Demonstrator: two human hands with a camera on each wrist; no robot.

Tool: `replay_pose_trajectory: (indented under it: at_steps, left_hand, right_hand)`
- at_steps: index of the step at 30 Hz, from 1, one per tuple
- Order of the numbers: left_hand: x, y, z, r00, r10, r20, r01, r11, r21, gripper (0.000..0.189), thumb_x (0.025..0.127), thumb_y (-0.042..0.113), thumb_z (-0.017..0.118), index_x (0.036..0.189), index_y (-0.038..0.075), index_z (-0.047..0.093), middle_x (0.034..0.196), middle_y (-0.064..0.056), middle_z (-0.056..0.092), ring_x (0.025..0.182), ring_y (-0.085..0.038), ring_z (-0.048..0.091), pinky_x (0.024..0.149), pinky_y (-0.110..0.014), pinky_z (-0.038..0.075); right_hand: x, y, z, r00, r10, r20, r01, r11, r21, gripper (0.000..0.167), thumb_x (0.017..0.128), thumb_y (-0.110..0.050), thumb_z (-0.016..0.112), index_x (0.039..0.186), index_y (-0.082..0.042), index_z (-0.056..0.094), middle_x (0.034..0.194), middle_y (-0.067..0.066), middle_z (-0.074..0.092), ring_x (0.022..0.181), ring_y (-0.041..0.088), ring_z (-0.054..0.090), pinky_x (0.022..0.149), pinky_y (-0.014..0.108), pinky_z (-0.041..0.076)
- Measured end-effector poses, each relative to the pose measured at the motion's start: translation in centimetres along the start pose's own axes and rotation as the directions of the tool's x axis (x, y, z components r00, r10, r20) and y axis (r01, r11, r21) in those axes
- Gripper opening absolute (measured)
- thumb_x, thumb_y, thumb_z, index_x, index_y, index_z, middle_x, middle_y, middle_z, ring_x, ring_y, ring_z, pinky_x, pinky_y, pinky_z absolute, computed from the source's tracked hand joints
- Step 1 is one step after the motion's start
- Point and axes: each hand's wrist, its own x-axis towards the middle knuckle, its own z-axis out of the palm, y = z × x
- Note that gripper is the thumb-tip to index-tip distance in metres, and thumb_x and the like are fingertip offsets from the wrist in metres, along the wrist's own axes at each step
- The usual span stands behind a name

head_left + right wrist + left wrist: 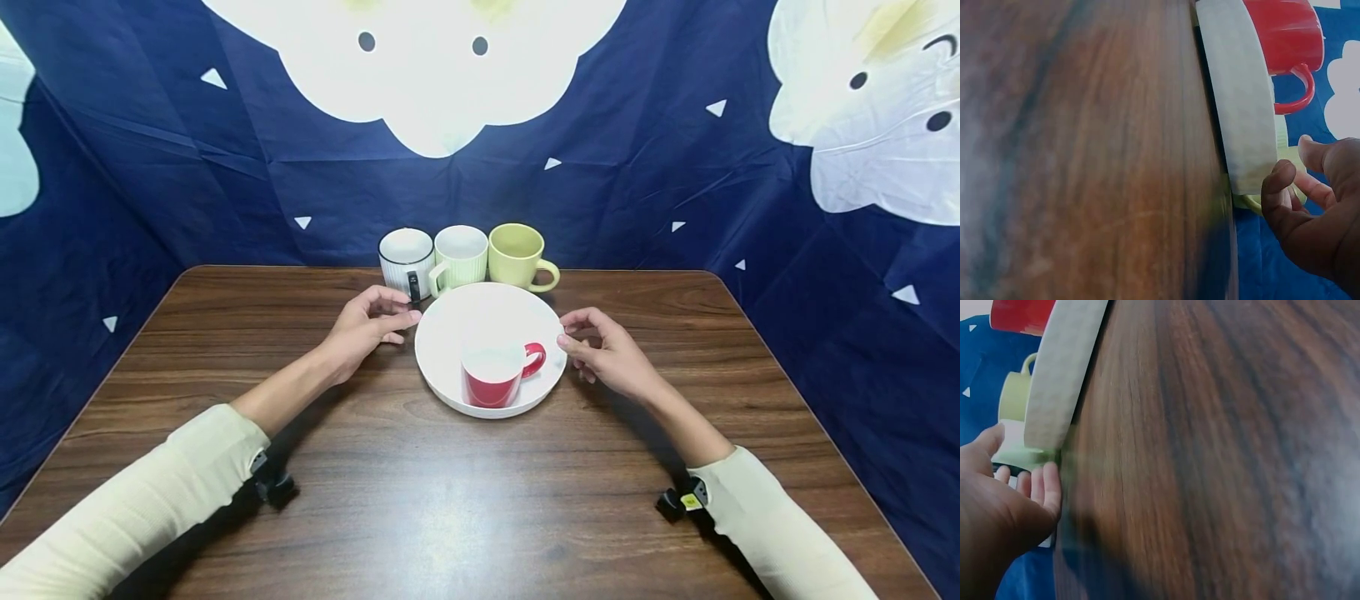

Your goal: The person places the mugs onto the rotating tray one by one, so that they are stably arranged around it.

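A round white plate [457,333] with a raised, dimpled side lies on the table, and a red mug [491,387] stands upright inside it near the front rim, its handle pointing right. At the plate's left side is my left hand [367,329], thumb tip right at the rim and fingers loosely bent; the left wrist view shows nothing in its grasp. My right hand [607,350] is at the opposite side. Its thumb and bent fingers come right up to the rim, with a gap between thumb and fingers in the right wrist view.
Three mugs line the table's back edge: a white one with a black rim [401,271], a pale green ribbed one [468,271] and a yellow-green one [510,262]. Behind the wooden table [465,500] hangs a dark blue cloth [322,183] with white cloud shapes.
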Motion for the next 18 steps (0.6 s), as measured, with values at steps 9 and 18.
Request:
replay_pose_trajectory:
  at_steps: [9,18]
  left_hand:
    - [0.7,0.9,0.8,0.992,0.009,-0.129,-0.004,0.999,0.045,0.055,0.105,0.030,0.082,0.146,0.001,0.059,0.122,-0.002,0.061,0.098,-0.013,0.067,0.082,-0.024,0.066]
    - [1.3,1.5,1.4,0.989,-0.012,-0.145,0.023,0.997,0.071,0.059,0.108,0.039,0.078,0.147,-0.003,0.062,0.119,0.000,0.065,0.101,-0.018,0.070,0.082,-0.024,0.066]
  right_hand:
    - [-0.2,0.4,0.2,0.997,0.066,0.032,-0.066,0.998,0.008,0.053,0.110,-0.014,0.073,0.156,0.003,0.051,0.146,0.030,0.060,0.090,0.024,0.068,0.069,0.032,0.064]
    - [-0.2,1.1,0.3,0.994,0.078,0.079,-0.083,0.994,0.075,0.056,0.115,-0.009,0.064,0.166,0.002,0.043,0.157,0.034,0.054,0.116,0.028,0.072,0.090,0.037,0.071]
